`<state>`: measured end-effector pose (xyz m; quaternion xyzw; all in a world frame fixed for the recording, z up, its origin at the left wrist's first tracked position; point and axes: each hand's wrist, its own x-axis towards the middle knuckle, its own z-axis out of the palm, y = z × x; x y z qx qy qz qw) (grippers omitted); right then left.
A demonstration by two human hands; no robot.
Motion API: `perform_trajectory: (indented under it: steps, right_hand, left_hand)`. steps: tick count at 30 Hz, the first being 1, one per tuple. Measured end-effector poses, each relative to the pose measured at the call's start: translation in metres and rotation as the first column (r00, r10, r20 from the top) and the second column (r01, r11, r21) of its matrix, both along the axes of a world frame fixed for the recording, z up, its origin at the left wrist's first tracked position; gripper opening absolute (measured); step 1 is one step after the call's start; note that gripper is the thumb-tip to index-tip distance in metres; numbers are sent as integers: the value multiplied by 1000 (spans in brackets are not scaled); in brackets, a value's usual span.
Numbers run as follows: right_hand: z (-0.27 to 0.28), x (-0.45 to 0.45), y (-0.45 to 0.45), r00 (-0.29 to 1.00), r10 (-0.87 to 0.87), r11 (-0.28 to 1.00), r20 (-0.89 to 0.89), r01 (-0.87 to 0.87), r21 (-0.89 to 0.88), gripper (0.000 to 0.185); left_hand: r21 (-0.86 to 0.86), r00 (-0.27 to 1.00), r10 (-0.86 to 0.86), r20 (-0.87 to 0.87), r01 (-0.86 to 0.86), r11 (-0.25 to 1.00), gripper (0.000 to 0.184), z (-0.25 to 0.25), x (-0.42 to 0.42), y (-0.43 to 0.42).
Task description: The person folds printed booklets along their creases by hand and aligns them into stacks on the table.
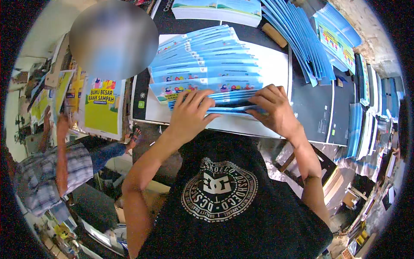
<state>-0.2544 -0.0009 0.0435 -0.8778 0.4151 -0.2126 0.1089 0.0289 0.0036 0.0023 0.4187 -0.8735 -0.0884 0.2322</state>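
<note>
1. And the bundle (233,99) was gripped, at the near end of the fanned booklets (215,60) on the white board (276,60)!
2. Left hand (189,110): fingers slightly spread, clamped with the thumb on the bundle's left side; right side pinched by the right hand (278,110).
3. Danger, seemingly: covers could be creased by uneven squeezing, the fan skewed by a tug.

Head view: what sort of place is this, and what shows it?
Probably a print or bookbinding workshop: fanned booklets, more blue booklets piled beside them, and a printed stack behind.
</note>
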Motion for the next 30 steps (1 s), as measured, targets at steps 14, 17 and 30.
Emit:
perform_trajectory:
  steps: [14,17,30]
  right_hand:
    - [-4,-32,2,999,1,996,-38,2,88,22]
    - [-1,-28,4,999,-11,999,-37,12,50,23]
    - [-16,-12,5,997,81,997,19,-81,0,16]
  left_hand:
    - [26,1000,-7,-5,7,1000,34,2,0,-1]
    - [2,1000,-6,-15,6,1000,30,1,-2,-1]
    - [13,1000,-23,15,23,1000,32,4,-5,2]
